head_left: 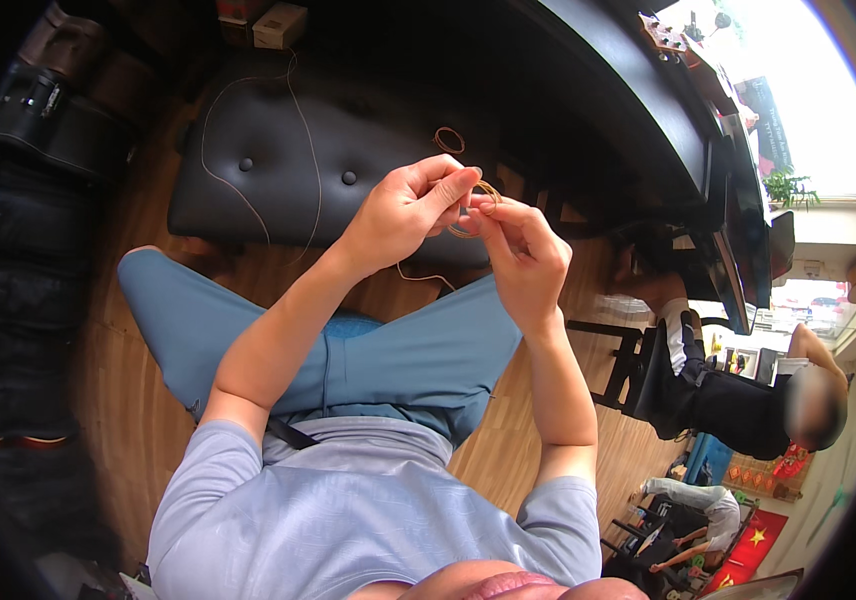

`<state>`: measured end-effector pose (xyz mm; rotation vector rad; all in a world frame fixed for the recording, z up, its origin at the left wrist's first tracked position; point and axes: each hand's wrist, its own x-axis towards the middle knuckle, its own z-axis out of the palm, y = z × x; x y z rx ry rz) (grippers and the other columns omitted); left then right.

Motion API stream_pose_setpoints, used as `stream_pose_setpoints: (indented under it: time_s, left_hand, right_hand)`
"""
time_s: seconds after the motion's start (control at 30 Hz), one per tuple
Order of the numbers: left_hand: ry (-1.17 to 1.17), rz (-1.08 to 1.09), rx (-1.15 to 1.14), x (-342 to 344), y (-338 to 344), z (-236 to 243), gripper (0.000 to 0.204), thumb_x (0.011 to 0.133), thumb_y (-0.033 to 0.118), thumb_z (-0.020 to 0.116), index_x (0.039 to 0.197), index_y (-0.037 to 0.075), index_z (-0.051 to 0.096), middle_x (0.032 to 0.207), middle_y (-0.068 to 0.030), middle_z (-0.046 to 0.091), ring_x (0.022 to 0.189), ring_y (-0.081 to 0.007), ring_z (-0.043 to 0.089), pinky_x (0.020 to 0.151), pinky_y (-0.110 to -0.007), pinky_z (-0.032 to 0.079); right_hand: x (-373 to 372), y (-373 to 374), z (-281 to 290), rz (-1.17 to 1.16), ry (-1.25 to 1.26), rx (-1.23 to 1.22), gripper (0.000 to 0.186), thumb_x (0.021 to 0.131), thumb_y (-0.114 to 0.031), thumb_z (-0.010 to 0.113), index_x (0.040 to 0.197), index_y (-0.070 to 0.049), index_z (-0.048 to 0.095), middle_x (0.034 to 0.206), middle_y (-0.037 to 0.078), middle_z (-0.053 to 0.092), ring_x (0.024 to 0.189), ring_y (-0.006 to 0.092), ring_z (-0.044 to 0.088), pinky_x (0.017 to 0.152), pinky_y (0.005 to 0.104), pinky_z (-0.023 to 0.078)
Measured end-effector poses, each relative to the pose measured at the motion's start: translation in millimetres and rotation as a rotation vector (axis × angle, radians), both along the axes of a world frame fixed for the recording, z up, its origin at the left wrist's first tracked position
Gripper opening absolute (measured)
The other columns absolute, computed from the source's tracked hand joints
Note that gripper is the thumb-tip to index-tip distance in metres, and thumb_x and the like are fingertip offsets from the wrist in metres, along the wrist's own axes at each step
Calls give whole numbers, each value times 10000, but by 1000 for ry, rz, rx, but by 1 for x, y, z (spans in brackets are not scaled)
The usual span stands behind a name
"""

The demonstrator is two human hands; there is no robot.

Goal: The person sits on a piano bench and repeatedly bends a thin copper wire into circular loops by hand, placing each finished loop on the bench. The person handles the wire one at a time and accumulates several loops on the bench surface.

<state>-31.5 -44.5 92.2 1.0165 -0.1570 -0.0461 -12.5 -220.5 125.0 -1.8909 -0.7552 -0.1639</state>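
A small coil of thin golden cord or wire [489,189] is held up between my two hands, over the near edge of a black padded bench. My left hand [398,215] pinches it with thumb and fingertips. On the other side my right hand [525,255] grips it too, its fingertips close to the left ones. A loose end [426,277] of the same thin strand hangs below toward my lap. Another small coil [450,140] lies on the bench [258,205] just beyond my hands. One long thin strand [312,140] loops over the bench's left part.
A small box [280,26] stands behind the bench. Black cases or bags [18,260] line the left side. A long dark counter [608,90] curves along the far right. One person [723,400] sits at right; another person [713,515] is farther back, beside a red flag [763,545].
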Motion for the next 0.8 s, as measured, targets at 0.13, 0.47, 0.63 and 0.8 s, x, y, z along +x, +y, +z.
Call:
stream_pose_setpoints:
  time_s: [0.13, 0.47, 0.63, 0.8]
  left_hand:
    - [69, -55, -89, -2, 1, 4, 306, 1077, 311, 534, 871, 89, 573, 674, 75, 401, 547, -10, 285, 472, -207, 231]
    - [164, -186, -362, 0, 10, 1, 325, 1074, 363, 526, 907, 85, 554, 634, 81, 344, 520, -11, 245, 454, -196, 204]
    - [173, -257, -418, 0, 13, 0, 337, 1078, 363, 514, 887, 87, 538, 616, 81, 322, 507, -21, 238, 444, -202, 201]
    - [218, -253, -386, -6, 17, 1, 354, 1086, 352, 498, 846, 92, 516, 603, 84, 289, 496, -29, 224, 435, -211, 195]
  right_hand:
    - [-4, 1, 5, -73, -131, -97, 190, 911, 56, 692, 1098, 28, 679, 998, 138, 732, 895, 186, 747, 782, 284, 612]
    - [-2, 3, 13, 129, 417, 203, 301, 982, 26, 614, 1281, 28, 645, 949, 93, 686, 888, 181, 709, 801, 328, 626]
    - [13, -11, 10, 247, 465, 205, 365, 957, 24, 653, 1318, 34, 598, 956, 118, 701, 896, 181, 705, 804, 340, 630]
    - [25, -17, 20, 377, 604, 101, 439, 911, 11, 717, 1319, 50, 563, 905, 133, 729, 843, 197, 731, 787, 316, 619]
